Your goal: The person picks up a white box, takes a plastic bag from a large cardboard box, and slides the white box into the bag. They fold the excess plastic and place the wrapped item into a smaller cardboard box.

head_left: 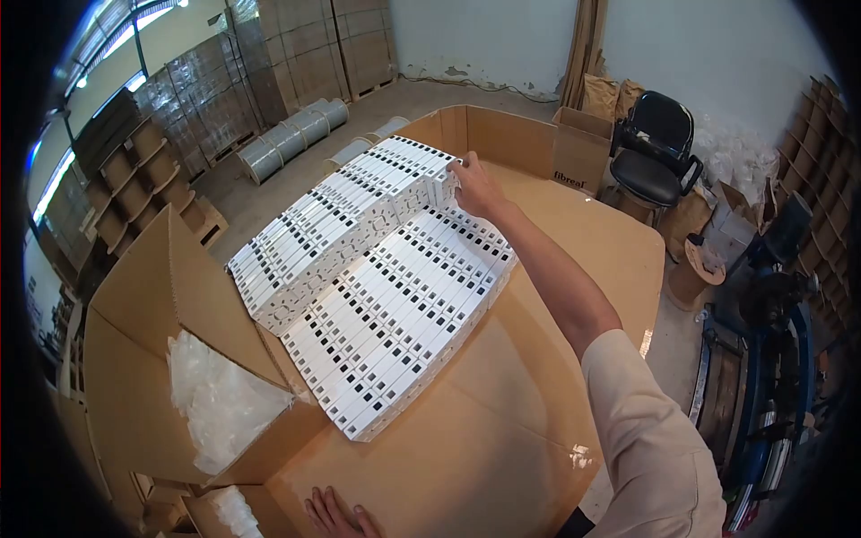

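Rows of white plastic boxes with black slots lie stacked on a cardboard-covered table [502, 430]. The upper stack [336, 224] sits on the lower layer [404, 314]. My right hand [473, 186] reaches far out and grips a white box [441, 190] at the far right end of the upper stack. At the table's near edge, my left hand [336, 518] rests flat on the cardboard, fingers spread, holding nothing.
An open carton [152, 359] with clear plastic bags [220, 399] stands at the left. A small "fibreal" carton [581, 148] sits at the far edge, a black office chair [655, 148] behind it. Silver rolls [291, 139] lie on the floor; machinery [771, 296] stands at the right.
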Motion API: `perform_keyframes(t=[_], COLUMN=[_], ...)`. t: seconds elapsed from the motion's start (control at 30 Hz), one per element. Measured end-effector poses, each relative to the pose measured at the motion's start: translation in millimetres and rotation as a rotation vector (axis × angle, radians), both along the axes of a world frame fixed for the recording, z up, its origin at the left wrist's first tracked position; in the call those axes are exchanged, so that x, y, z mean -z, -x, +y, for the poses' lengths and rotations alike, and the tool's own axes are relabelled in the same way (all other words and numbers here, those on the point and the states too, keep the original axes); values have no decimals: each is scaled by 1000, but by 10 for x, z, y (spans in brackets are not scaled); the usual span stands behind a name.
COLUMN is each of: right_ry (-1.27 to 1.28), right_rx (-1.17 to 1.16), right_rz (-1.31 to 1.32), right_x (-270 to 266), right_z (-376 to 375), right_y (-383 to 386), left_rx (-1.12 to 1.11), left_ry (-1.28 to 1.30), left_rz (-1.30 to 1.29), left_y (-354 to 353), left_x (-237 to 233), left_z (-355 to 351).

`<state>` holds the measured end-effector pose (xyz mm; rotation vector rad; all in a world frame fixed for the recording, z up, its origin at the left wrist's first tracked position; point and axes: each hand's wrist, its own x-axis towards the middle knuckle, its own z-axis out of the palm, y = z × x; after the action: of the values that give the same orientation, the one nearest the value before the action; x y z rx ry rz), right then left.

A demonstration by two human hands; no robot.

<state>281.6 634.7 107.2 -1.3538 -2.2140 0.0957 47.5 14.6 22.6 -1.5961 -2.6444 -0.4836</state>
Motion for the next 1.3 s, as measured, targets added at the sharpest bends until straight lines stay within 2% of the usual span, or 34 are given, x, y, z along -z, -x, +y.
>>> perform_keyframes(t=[0.07,0.27,0.37,0.47,0.57,0.67,0.77,0.9,1.0,1.3], right_ry=[-126,-98,-96,15,-5,-137,-116,144,292,423], right_rx=[-7,-83,-61,-48,-75,-194,-266,-236,-296,-471], right_rz=[16,191,237,154,168,187,229,463,676,719], right_x=[33,211,220,165,211,178,55,-49,-39,126], right_z=[57,379,301,233,223,110,-174,-691,-1118,-2422], right_y=[-29,-120,-158,-236,-314,-419,-484,-459,-363,209], left_rx=[-21,-2,24,-25,17,-2,-77,-98,-115,-97], left_ry=[21,-10,5,-41,-70,-23,-140,-174,-197,-267], left_rz=[22,2,3,3,5,-24,-39,-48,-49,-38], left_y=[-21,-35,0,-34,25,22,37,28,42,108], left_x=[34,19,36,95,109,93,286,275,282,360], left_z=[17,40,9,18,-15,-35,-68,-58,-73,-129])
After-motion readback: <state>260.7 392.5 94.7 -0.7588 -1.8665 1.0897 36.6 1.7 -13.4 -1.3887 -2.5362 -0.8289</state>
